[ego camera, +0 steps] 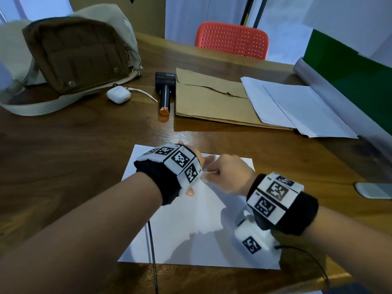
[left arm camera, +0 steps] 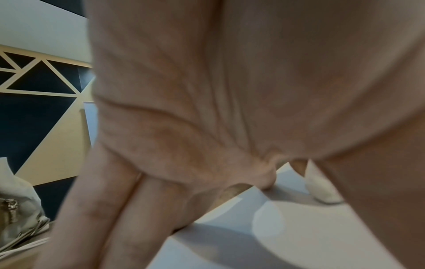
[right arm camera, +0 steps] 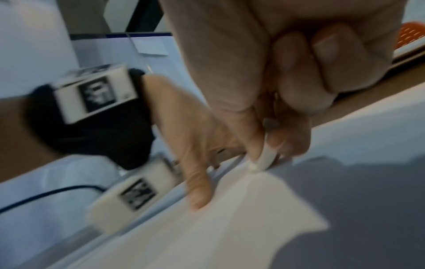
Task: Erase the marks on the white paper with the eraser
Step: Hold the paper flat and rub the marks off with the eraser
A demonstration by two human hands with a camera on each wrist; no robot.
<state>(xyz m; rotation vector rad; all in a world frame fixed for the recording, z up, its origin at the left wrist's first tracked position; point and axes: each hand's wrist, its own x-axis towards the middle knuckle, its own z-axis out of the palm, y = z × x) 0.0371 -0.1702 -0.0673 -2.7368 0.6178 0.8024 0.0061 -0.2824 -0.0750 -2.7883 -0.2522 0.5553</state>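
A white sheet of paper (ego camera: 191, 230) lies on the wooden table (ego camera: 63, 155) in front of me. My left hand (ego camera: 206, 161) presses flat on its upper part, fingers straight and spread; the thumb (right arm camera: 198, 198) rests on the sheet. My right hand (ego camera: 229, 172) sits just to its right and pinches a small white eraser (right arm camera: 264, 160) between thumb and forefinger. The eraser's tip touches the paper close to the left hand. The left wrist view shows the eraser (left arm camera: 322, 189) beyond the palm. No marks show on the paper (right arm camera: 230, 227); the spot under the eraser is hidden.
At the back left stands a brown and beige bag (ego camera: 74, 54) with a white earbud case (ego camera: 118, 94) beside it. A black cylinder device (ego camera: 164, 90), a brown envelope (ego camera: 207, 102) and loose white sheets (ego camera: 297, 109) lie behind the paper. A red chair (ego camera: 232, 40) stands beyond the table.
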